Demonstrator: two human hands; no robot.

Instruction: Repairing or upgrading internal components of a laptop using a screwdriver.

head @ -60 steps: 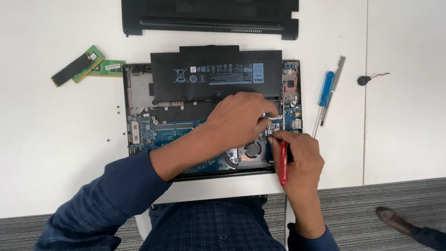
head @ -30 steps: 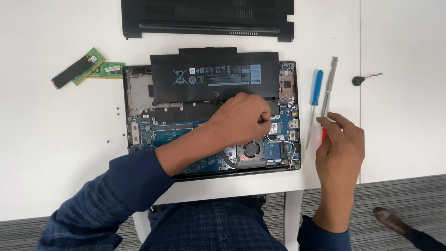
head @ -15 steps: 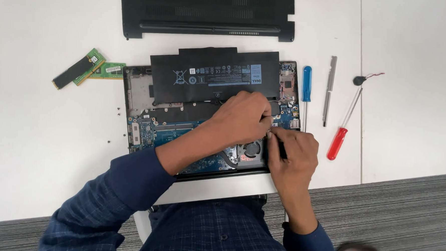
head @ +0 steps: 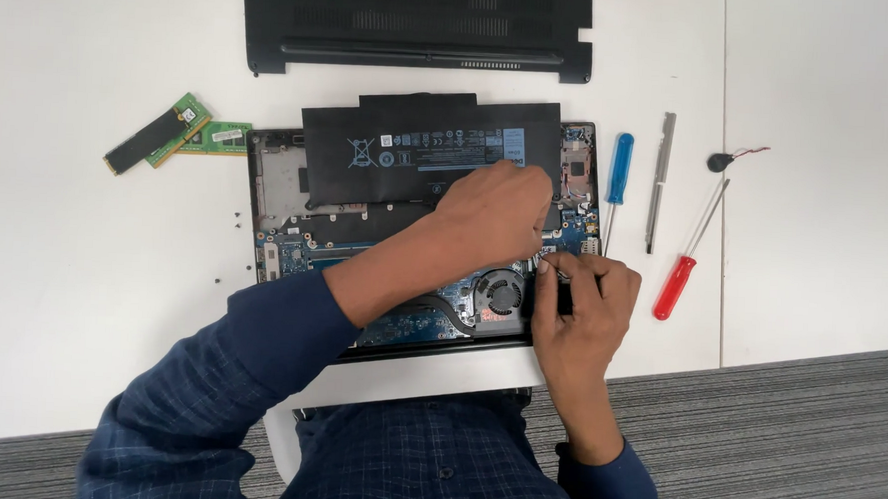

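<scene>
White tabletop (head: 73, 293), smooth and matte, a thin seam running front to back near its right edge. Grey ribbed carpet (head: 805, 435) beyond the front edge.

Opened laptop (head: 277, 197) lies at the middle of the tabletop near the front edge, underside up: flat black rectangular battery (head: 408, 158) along its back half, blue-green circuit board, round black fan (head: 502, 292) and dark curved heat pipe toward the front. Its removed black bottom cover (head: 414, 24), slotted with vents, lies flat at the back edge.

Left hand (head: 496, 212) rests knuckles up on the board just in front of the battery, fingers curled under; whether they grip anything cannot be told. Right hand (head: 581, 305) at the laptop's front right corner, thumb and forefinger pinched together on a small part at the board; the part is too small to identify.

Right of the laptop: blue-handled screwdriver (head: 617, 182), slim grey metal bar (head: 659, 179), red-handled screwdriver (head: 685, 265), small black disc with a red wire (head: 722, 162). Near the left edge: two green memory sticks (head: 169, 138), overlapping. Tiny screws (head: 236, 215) scattered beside the laptop's left side.
</scene>
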